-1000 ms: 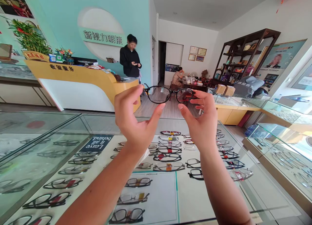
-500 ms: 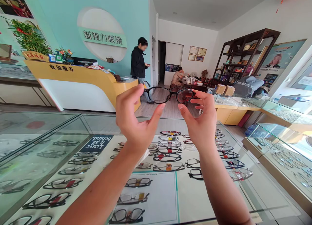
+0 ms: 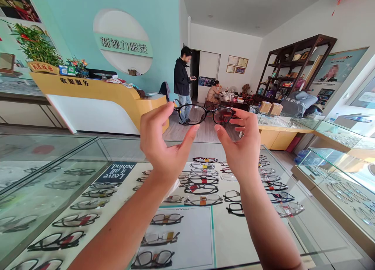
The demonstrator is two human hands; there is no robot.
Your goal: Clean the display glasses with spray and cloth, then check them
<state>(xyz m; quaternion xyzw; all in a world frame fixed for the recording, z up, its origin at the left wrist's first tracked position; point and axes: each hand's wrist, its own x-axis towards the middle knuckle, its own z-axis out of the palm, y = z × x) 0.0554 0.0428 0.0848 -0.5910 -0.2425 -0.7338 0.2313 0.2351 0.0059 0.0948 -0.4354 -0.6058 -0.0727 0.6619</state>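
A pair of black-rimmed eyeglasses [image 3: 209, 111] is raised in front of me, its round lenses side by side above the display case. My left hand [image 3: 162, 139] grips its left end, thumb below the rim and fingers up at the temple. At the other end, my right hand [image 3: 241, 139] holds the frame with its thumb low and fingertips by the hinge. Both hands are closed on the glasses. Below my forearms, several more eyeglasses [image 3: 202, 180] lie in rows inside the glass display case [image 3: 228, 238].
A yellow and white counter [image 3: 105, 110] stands at the back left. Another glass case [image 3: 336, 176] runs along the right. A person in black [image 3: 182, 80] stands beyond the counter; another person [image 3: 213, 92] sits at a table near dark shelves [image 3: 293, 63].
The standing person in black has moved to the right, away from the counter's end. My hands and the eyeglasses have hardly moved.
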